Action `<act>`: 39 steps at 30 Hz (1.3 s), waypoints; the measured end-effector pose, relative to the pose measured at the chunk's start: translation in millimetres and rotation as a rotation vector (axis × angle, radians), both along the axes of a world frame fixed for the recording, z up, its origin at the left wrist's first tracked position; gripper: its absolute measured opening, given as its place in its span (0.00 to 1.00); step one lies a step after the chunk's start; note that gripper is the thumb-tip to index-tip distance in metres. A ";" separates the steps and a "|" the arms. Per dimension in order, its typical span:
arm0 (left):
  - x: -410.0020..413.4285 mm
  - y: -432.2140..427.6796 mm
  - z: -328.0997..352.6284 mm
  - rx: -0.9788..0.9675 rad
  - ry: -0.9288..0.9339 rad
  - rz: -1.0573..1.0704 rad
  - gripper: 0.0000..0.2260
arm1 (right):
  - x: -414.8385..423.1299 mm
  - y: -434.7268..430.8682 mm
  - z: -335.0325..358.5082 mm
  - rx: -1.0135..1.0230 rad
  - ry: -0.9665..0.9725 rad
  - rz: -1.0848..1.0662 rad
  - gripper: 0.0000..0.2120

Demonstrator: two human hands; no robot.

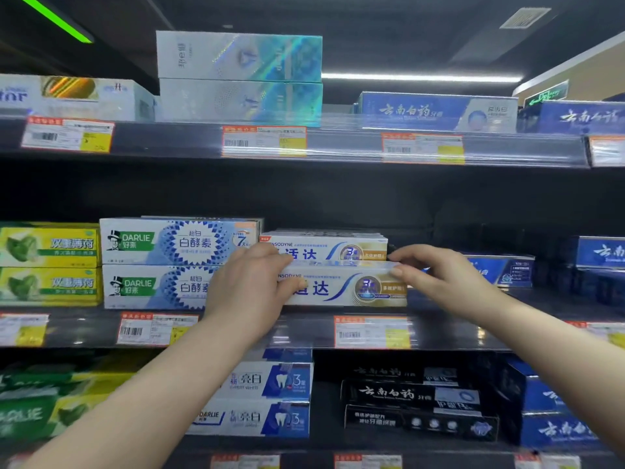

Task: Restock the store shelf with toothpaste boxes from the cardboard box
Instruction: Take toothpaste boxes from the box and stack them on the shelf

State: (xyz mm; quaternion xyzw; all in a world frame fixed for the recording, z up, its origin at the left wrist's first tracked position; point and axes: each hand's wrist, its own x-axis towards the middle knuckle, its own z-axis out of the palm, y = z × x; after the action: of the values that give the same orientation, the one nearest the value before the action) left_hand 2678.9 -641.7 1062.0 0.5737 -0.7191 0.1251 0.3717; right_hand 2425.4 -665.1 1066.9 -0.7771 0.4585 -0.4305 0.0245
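the white box [341,289] lies lengthwise at the front of the middle shelf [304,333], with a matching box [324,248] behind and above it. the left hand [250,282] wraps its left end, fingers curled over the top; the right hand [436,275] pinches its top right corner. it looks light, thin card, glossy and easily dented, so the stiffer ends are the best hold. darlie boxes [162,242] sit just left.

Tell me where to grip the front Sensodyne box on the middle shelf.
At its two short ends, coming from the front. The Sensodyne box lies lengthwise along the shelf edge, with a second box above and behind, so the ends look easiest to clamp. The left hand and right hand hold it there.
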 end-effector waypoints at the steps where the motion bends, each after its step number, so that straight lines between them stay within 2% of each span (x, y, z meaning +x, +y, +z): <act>1: 1.0 -1.2 0.1 0.008 0.011 -0.009 0.20 | 1.0 -1.7 0.2 -0.013 -0.005 0.003 0.04; 13: 11.3 -11.0 -7.7 -0.035 -0.013 -0.098 0.21 | 7.6 -16.0 -2.0 -0.010 -0.064 -0.025 0.07; 21: 12.5 -8.5 -5.4 -0.045 -0.135 -0.001 0.21 | 10.1 -15.5 -1.6 0.006 -0.059 -0.046 0.08; 26: 12.2 -8.4 -9.7 -0.003 -0.161 0.052 0.15 | 13.0 -12.8 -5.8 0.054 0.021 -0.051 0.11; 30: 16.5 -7.0 -17.0 -0.009 -0.046 -0.004 0.20 | 10.9 -10.5 -8.7 0.096 0.005 -0.069 0.14; 32: 21.1 -4.3 -20.8 -0.019 0.023 -0.030 0.23 | 8.5 -8.8 -10.0 0.136 0.062 -0.110 0.16; 39: 29.2 -1.9 -36.3 -0.075 0.061 -0.001 0.23 | 11.7 -6.4 -13.7 0.161 0.174 -0.168 0.17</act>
State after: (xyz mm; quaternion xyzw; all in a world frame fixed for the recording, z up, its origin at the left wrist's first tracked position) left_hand 2708.2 -643.7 1025.7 0.5625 -0.7027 0.1342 0.4145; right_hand 2437.1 -671.5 1053.1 -0.7658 0.5555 -0.3239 0.0109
